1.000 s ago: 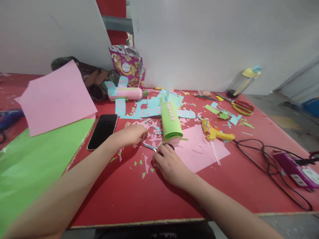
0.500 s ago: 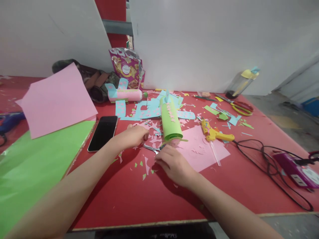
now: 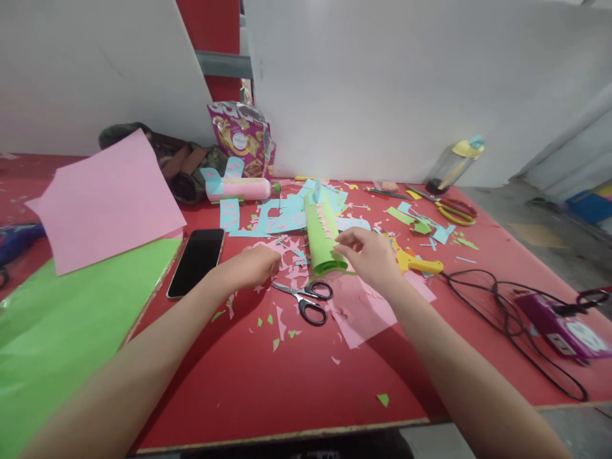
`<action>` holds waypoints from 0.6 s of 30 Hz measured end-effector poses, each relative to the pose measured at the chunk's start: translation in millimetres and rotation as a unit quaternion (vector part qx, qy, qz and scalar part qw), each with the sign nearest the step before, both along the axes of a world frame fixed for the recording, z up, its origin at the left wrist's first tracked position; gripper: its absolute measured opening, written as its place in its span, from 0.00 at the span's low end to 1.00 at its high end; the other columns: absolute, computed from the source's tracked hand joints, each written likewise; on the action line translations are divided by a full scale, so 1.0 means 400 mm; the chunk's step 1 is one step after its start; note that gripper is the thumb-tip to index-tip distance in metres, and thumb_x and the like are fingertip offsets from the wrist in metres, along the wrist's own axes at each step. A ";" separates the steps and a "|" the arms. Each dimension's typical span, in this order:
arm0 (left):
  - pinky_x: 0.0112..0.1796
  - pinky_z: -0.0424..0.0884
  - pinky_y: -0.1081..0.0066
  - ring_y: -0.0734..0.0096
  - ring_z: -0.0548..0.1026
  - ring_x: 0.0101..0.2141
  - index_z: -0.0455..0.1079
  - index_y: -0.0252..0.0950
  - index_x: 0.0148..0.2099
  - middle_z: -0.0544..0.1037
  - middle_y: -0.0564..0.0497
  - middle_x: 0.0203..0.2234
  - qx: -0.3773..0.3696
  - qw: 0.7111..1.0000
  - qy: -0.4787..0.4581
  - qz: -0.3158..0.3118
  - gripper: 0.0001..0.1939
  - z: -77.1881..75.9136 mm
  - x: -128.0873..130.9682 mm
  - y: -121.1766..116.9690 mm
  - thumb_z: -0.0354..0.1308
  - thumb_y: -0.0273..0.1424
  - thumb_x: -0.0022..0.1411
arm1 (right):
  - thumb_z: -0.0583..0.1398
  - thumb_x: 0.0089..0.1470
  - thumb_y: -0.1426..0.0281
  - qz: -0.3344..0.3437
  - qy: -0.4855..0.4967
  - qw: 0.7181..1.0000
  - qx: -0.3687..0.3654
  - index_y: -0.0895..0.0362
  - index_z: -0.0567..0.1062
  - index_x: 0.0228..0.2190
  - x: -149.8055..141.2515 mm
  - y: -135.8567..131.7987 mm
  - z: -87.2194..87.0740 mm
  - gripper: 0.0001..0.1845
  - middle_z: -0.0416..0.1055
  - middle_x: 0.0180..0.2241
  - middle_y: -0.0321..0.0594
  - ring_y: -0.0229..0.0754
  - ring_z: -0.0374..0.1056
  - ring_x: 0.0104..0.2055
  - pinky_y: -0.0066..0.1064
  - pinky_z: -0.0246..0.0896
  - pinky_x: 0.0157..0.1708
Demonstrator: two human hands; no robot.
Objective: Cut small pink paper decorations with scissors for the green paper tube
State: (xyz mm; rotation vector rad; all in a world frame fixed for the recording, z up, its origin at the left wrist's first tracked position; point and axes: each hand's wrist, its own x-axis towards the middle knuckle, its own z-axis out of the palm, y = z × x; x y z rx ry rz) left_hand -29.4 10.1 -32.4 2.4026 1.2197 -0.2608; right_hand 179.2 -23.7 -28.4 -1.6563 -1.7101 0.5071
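A green paper-wrapped tube [image 3: 321, 239] lies lengthwise on the red table, with a row of pink paper cutouts along its top. My right hand [image 3: 370, 255] is at its near right side, thumb and forefinger pinched close to the paper; what is between them, if anything, is too small to name. My left hand [image 3: 261, 264] rests among pink scraps [image 3: 291, 258], its fingers curled and their tips hidden. Between the hands and nearer me lie black-handled scissors [image 3: 308, 301], blades a little apart. Under my right forearm is a pink sheet [image 3: 363, 315].
A yellow glue gun [image 3: 418, 263] with its cord lies right, near a purple power strip [image 3: 557, 328]. Left are a phone [image 3: 197, 262], a pink sheet [image 3: 109, 204] and green paper [image 3: 86, 325]. Behind stand a pink-wrapped bottle [image 3: 243, 189], a snack bag [image 3: 241, 137] and a clear bottle [image 3: 452, 169].
My right hand has left the scissors, which now lie uncovered, and moved up and right to the green tube. The pink sheet has shifted slightly toward me. My left hand has barely moved.
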 end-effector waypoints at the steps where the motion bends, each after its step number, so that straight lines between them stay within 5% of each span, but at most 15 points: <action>1: 0.25 0.55 0.73 0.71 0.66 0.24 0.60 0.34 0.23 0.71 0.49 0.22 0.009 1.000 -0.004 0.004 0.09 0.002 -0.002 0.000 0.42 0.18 0.45 | 0.59 0.41 0.77 0.001 0.002 1.000 -0.017 0.57 0.71 0.22 0.000 0.011 0.001 0.04 0.70 0.21 0.34 0.35 0.61 0.22 0.29 0.56 0.26; 18: 0.33 0.63 0.70 0.70 0.69 0.31 0.67 0.33 0.32 0.73 0.49 0.28 0.074 0.972 -0.217 0.056 0.08 0.012 0.045 -0.037 0.46 0.28 0.57 | 0.59 0.41 0.77 0.037 -0.054 0.998 0.021 0.58 0.71 0.20 -0.013 0.046 -0.009 0.04 0.69 0.21 0.33 0.34 0.61 0.23 0.26 0.55 0.27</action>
